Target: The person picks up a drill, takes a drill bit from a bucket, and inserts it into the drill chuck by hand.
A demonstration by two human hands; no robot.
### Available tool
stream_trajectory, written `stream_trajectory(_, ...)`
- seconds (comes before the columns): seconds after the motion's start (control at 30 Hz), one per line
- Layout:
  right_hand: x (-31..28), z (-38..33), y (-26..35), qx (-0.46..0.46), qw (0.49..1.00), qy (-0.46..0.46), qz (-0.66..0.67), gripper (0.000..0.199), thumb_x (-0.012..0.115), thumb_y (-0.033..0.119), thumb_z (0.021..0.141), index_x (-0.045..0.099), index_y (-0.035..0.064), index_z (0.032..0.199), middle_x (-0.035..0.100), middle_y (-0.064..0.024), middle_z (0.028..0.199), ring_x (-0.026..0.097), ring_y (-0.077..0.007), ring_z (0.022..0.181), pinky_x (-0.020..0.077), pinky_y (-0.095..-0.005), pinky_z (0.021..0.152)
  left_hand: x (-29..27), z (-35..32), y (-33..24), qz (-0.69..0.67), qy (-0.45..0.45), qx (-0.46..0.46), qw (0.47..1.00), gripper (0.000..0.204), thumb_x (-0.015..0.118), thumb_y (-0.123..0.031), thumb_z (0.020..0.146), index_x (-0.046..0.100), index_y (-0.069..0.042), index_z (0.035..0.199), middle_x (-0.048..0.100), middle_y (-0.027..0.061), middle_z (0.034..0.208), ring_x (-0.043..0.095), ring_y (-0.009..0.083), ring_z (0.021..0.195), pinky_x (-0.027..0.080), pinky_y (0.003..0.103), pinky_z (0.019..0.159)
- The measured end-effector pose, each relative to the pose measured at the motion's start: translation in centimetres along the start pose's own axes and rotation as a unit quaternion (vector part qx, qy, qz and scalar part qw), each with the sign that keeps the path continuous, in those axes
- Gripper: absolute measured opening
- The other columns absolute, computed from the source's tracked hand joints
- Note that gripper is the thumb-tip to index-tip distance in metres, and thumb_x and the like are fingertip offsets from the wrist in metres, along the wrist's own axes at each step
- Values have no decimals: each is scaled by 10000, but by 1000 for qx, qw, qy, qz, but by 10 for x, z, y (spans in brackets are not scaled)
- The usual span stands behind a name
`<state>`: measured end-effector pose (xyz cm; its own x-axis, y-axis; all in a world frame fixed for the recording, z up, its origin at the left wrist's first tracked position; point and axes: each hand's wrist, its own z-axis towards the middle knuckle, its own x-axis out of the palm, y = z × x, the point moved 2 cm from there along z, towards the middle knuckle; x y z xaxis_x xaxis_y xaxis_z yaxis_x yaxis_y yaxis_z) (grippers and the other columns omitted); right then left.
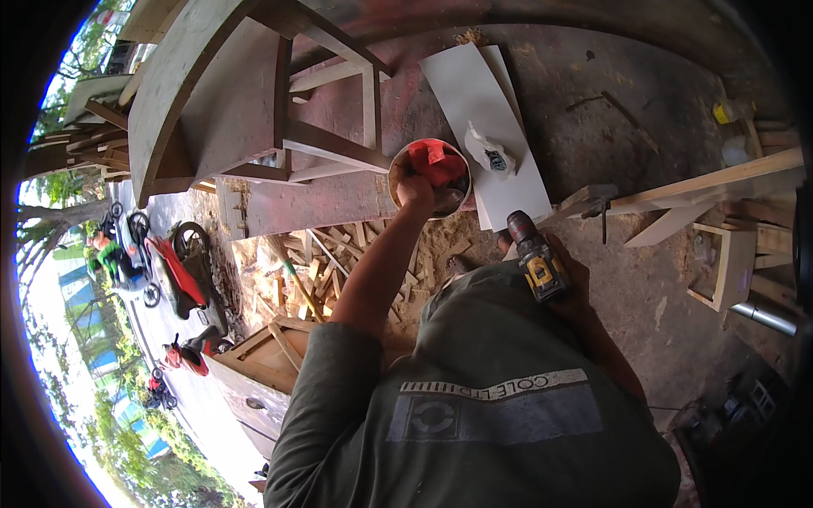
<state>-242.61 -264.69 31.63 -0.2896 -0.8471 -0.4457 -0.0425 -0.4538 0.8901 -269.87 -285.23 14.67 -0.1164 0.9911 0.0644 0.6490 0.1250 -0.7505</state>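
The left hand [415,190] was down in the round bucket [398,173], fingers curled among its contents, right against a red packet [436,161] lying inside; whether it had closed on anything small there, I could not tell. The bucket sat on the dusty ground beside a white board [474,85], with a knotted plastic bag [489,152] resting on that board.

The right hand [576,284] was wrapped firm around the grip of a yellow-and-black cordless drill [535,258], chuck pointing up and away toward the bucket, held close to the body just above the grey shirt.

That drill looked hefty and rigid (battery at the base makes it bottom-heavy, I'd judge), so the pistol grip was the sensible place to hold it, and that was where the fingers sat. The red packet looked light and crinkly, easy to pinch at an edge.

To the left, offcut wood scraps [339,262] littered the sawdust, an unfinished wooden frame [254,102] stood beyond, and long timber battens [711,182] lay off to the right.
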Motion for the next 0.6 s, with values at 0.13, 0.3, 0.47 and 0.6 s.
stream_trajectory(0.13, -2, -2, 2, -3, 1000, -2, 11, 864, 817, 210, 681, 435, 53, 1439, 704, -154, 1022, 720, -271, 883, 568, -358, 784, -4, 19, 16, -171, 18, -9, 985, 356, 429, -115, 964, 527, -127, 1307, 585, 116, 1267, 625, 332, 1089, 607, 510, 706)
stream_trajectory(0.3, -5, -6, -1, 7, 1000, -5, 19, 867, 826, 210, 684, 433, 54, 1441, 703, -155, 1030, 719, -264, 898, 567, -359, 800, 20, -19, -13, -173, -36, -13, 984, 387, 427, -130, 956, 521, -46, 1322, 610, 116, 1255, 587, 280, 1174, 567, 429, 889)
stream_trajectory(0.47, -6, -10, -2, -7, 1000, -26, 0, 865, 836, 215, 688, 436, 45, 1436, 700, -169, 1038, 718, -267, 912, 565, -358, 817, -5, 18, 12, 81, -22, 141, 986, 418, 435, -175, 965, 501, -181, 1378, 563, 64, 1328, 604, 295, 1133, 590, 434, 817)
stream_trajectory(0.6, -8, -13, 1, -3, 999, -45, 12, 866, 840, 206, 682, 441, 33, 1430, 700, -175, 1029, 718, -270, 909, 565, -356, 809, -14, 42, 23, 351, -32, 159, 922, 439, 445, -174, 960, 482, -166, 1397, 558, 63, 1344, 587, 266, 1162, 568, 401, 875)
